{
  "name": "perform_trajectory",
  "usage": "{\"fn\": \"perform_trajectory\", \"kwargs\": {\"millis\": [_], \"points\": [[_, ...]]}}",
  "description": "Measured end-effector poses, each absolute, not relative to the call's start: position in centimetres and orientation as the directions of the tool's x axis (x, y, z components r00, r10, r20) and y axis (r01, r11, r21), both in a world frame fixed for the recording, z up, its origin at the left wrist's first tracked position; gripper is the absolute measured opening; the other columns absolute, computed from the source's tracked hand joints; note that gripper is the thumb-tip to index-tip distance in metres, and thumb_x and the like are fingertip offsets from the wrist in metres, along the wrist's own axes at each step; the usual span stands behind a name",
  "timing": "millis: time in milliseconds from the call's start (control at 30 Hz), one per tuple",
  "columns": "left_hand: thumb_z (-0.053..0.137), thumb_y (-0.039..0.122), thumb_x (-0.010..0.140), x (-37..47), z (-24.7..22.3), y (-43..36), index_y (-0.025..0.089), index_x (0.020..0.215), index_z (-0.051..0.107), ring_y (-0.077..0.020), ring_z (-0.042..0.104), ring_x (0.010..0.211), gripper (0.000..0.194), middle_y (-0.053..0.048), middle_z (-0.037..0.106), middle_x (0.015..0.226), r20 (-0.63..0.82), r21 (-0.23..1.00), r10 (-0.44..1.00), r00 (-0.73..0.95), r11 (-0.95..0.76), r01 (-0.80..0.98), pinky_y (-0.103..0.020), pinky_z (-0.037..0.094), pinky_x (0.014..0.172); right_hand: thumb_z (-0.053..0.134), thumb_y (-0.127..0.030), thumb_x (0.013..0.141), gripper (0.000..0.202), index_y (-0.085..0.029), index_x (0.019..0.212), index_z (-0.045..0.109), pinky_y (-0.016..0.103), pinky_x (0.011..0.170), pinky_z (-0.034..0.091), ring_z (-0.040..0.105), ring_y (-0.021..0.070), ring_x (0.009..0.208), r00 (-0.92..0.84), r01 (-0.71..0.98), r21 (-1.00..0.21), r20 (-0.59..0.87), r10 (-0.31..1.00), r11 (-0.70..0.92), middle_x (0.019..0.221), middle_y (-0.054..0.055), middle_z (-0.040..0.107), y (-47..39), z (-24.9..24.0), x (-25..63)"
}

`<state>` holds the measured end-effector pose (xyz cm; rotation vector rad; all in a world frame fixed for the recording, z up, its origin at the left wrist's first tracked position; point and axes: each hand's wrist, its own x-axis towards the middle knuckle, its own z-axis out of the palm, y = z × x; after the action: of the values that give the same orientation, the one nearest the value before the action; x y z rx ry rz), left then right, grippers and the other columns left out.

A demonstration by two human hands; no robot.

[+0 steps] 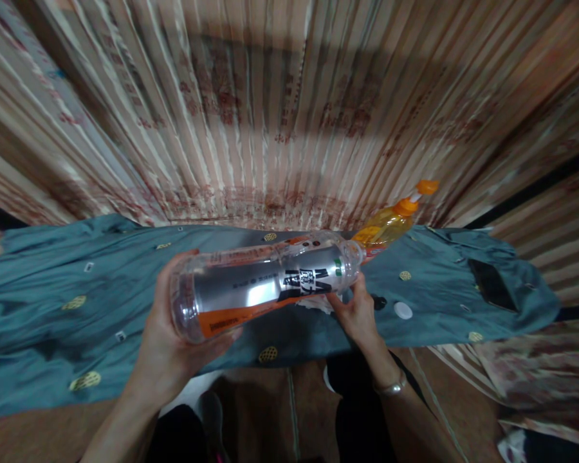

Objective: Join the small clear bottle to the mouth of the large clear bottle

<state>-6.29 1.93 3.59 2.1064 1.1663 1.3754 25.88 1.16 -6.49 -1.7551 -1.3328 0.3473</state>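
Observation:
My left hand (174, 341) is wrapped round the base of a clear plastic bottle (260, 286) with a silver and orange label. The bottle lies nearly level, its uncapped neck pointing right. At the neck end, the fingers of my right hand (357, 308) are closed against the bottle's underside. Behind the neck stands a tilted bottle of yellow liquid (383, 230) with an orange cap raised on top. A crumpled white tissue (318, 303) shows below the clear bottle, partly hidden by it.
A green patterned cloth (110, 283) covers the narrow surface. To the right lie a round white cap (403, 310), a small black object (379, 302) and a black phone (493, 284). A pleated curtain (270, 128) hangs behind. My legs and shoes are below.

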Motion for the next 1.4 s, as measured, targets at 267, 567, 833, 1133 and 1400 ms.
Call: {"fn": "perform_trajectory", "kwargs": {"millis": [267, 567, 833, 1133, 1400], "points": [[0.092, 0.033, 0.07, -6.3, 3.4, 2.1, 0.031, 0.157, 0.04, -0.0248, 0.078, 0.097, 0.102, -0.006, 0.072, 0.12, 0.6, 0.645, 0.774, 0.202, -0.617, 0.45, -0.033, 0.068, 0.073, 0.066, -0.052, 0.082, 0.059, -0.019, 0.13, 0.054, 0.046, 0.081, 0.06, 0.076, 0.0348, 0.094, 0.387, 0.662, -0.748, 0.292, 0.875, -0.044, 0.108, 0.015, 0.078, 1.2, -6.6, 25.8], [0.09, 0.04, 0.068, -5.2, 3.5, 2.0, 0.026, 0.143, 0.052, -0.0224, 0.076, 0.092, 0.086, -0.004, 0.073, 0.111, 0.595, 0.73, 0.803, 0.028, -0.555, 0.397, -0.03, 0.065, 0.068, 0.066, -0.053, 0.082, 0.058, -0.019, 0.128, 0.055, 0.046, 0.081, 0.061, 0.077, 0.0357, 0.096, 0.395, 0.671, -0.74, 0.31, 0.865, -0.041, 0.109, 0.016, 0.079, 1.2, -6.5, 25.6], [0.094, 0.028, 0.06, -6.0, 3.6, 2.2, 0.026, 0.14, 0.051, -0.0252, 0.076, 0.096, 0.091, -0.004, 0.072, 0.115, 0.555, 0.724, 0.826, 0.095, -0.536, 0.433, -0.033, 0.066, 0.071, 0.065, -0.054, 0.084, 0.062, -0.017, 0.133, 0.055, 0.046, 0.078, 0.061, 0.077, 0.0357, 0.094, 0.384, 0.691, -0.722, 0.332, 0.862, -0.029, 0.109, 0.016, 0.079, 1.3, -6.8, 25.7], [0.093, 0.028, 0.064, -6.3, 3.2, 2.2, 0.03, 0.148, 0.045, -0.026, 0.076, 0.099, 0.096, -0.005, 0.071, 0.119, 0.561, 0.698, 0.816, 0.139, -0.556, 0.451, -0.033, 0.065, 0.073, 0.068, -0.054, 0.084, 0.062, -0.019, 0.134, 0.055, 0.045, 0.081, 0.061, 0.078, 0.0344, 0.095, 0.385, 0.687, -0.726, 0.33, 0.862, -0.028, 0.11, 0.014, 0.08, 1.3, -6.8, 25.7], [0.092, 0.026, 0.065, -6.6, 2.5, 2.8, 0.029, 0.148, 0.045, -0.0268, 0.075, 0.1, 0.096, -0.007, 0.072, 0.121, 0.594, 0.674, 0.788, 0.164, -0.598, 0.434, -0.033, 0.064, 0.073, 0.066, -0.056, 0.085, 0.067, -0.016, 0.137, 0.054, 0.046, 0.083, 0.062, 0.077, 0.0344, 0.099, 0.37, 0.689, -0.724, 0.352, 0.86, 0.0, 0.113, 0.017, 0.079, 1.2, -6.8, 25.7]]}}
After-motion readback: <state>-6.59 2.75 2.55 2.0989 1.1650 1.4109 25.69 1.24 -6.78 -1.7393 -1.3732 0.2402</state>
